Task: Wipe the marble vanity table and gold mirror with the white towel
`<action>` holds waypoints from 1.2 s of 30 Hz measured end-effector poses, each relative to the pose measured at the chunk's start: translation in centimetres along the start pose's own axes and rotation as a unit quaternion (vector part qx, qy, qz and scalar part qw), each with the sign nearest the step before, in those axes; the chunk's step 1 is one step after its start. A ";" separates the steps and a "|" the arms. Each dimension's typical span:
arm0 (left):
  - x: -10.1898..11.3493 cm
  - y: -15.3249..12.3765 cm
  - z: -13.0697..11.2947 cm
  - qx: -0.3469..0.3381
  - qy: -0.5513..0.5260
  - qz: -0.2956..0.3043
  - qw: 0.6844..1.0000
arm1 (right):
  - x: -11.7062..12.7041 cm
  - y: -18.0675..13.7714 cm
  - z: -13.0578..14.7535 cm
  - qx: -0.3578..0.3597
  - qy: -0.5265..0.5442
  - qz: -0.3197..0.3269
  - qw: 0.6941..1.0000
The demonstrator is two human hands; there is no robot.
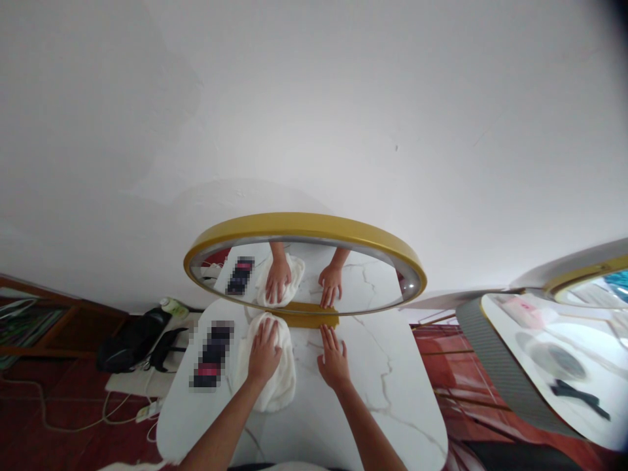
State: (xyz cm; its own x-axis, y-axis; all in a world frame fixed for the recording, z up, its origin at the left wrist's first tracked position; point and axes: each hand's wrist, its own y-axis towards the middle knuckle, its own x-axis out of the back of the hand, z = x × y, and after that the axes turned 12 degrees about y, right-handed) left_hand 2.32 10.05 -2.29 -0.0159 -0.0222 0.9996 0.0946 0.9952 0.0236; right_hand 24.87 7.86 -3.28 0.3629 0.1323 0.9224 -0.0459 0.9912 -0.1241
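My left hand (265,351) lies flat, fingers stretched out, on a white cloth (279,390) spread over a white marble-patterned table (407,392). To the right, my right hand (335,360) is open, its fingertips at the front edge of the gold mirror base (307,319). A round mirror with a gold frame (304,224) rises from that base and reflects both hands and the cloth. Left of the cloth is a dark, pixelated rectangular item (214,353) whose kind I cannot make out.
Beyond the table is a bare white wall (314,118). At right, another white table (534,356) carries a pink packet (527,311), a black item (581,398) and a second gold-framed mirror (593,275). At left are a black bag (132,340), a bottle (174,307) and cables on the red floor.
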 end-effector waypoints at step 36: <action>0.8 0.4 -2.4 -0.011 -0.047 0.020 0.999 | 0.8 -0.1 0.4 -0.007 0.006 0.019 1.000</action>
State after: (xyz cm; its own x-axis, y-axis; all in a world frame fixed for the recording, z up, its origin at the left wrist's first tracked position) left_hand 4.78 10.23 -1.47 -0.1058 0.0278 0.9940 0.1193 0.9927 -0.0151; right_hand 24.81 7.90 -2.37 0.3716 0.1695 0.9128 -0.0470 0.9854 -0.1639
